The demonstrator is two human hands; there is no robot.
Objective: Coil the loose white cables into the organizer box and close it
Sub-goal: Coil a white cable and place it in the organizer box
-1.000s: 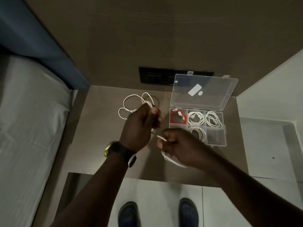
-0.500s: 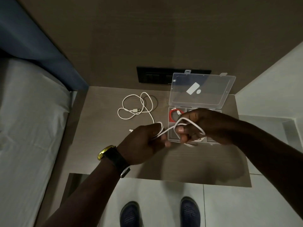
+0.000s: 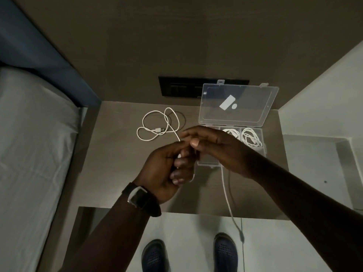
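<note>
My left hand [image 3: 169,169] is closed around a white cable whose coil is mostly hidden in the fist. Its loose end [image 3: 227,195] hangs down past the table's front edge. My right hand [image 3: 216,146] meets the left in front of the organizer box, fingertips pinching the same cable. A second loose white cable [image 3: 157,124] lies in loops on the table behind my hands; a strand runs from it to my fingers. The clear organizer box [image 3: 263,148] stands open, lid [image 3: 237,105] upright, with coiled white cables [image 3: 251,137] in its back compartments. My right hand hides its left part.
The wooden bedside table [image 3: 117,154] is small, with a bed [image 3: 33,144] on the left and a white wall [image 3: 324,95] on the right. A black switch panel [image 3: 180,87] sits on the back wall. My shoes [image 3: 155,256] stand on the tiled floor below.
Both hands have come together in front of the box. The loop that the right hand held over the box is gone, and a long cable end now hangs over the table's front edge.
</note>
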